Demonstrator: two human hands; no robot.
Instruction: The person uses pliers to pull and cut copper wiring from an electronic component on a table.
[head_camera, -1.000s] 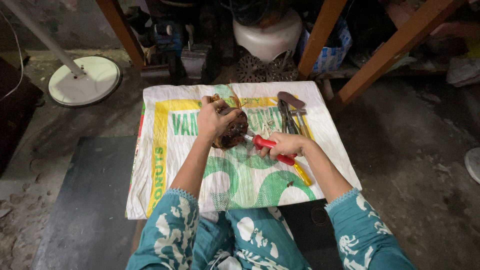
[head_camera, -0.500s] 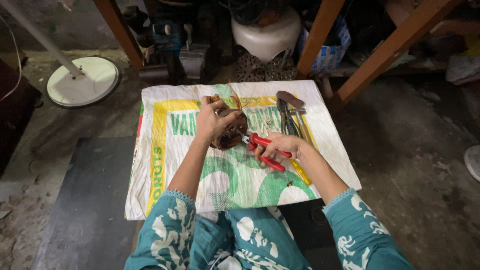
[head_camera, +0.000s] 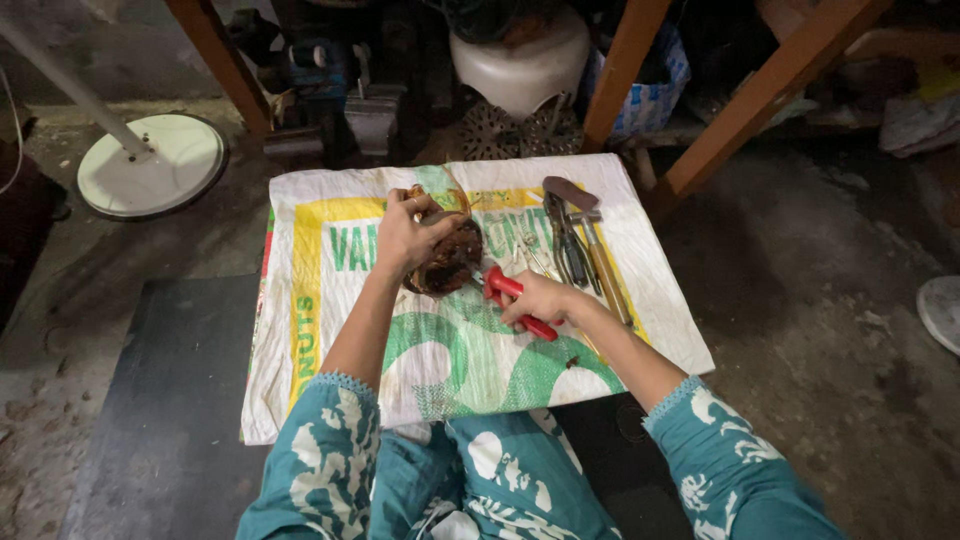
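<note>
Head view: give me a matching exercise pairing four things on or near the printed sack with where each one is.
Things:
1. brown part
2. red-handled pliers
3. hammer
4. white round base

Places:
A. on the floor, beyond the sack's left corner
B. in the right hand
C. lying on the sack, right side
D. under the left hand

Pairs: 1-D, 2-B, 3-C, 4-A

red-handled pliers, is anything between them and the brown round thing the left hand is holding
Nothing visible. The red-handled pliers in the right hand point straight at the brown round object, which the left hand grips from above. The loose tools lie off to the right on the sack.
</note>
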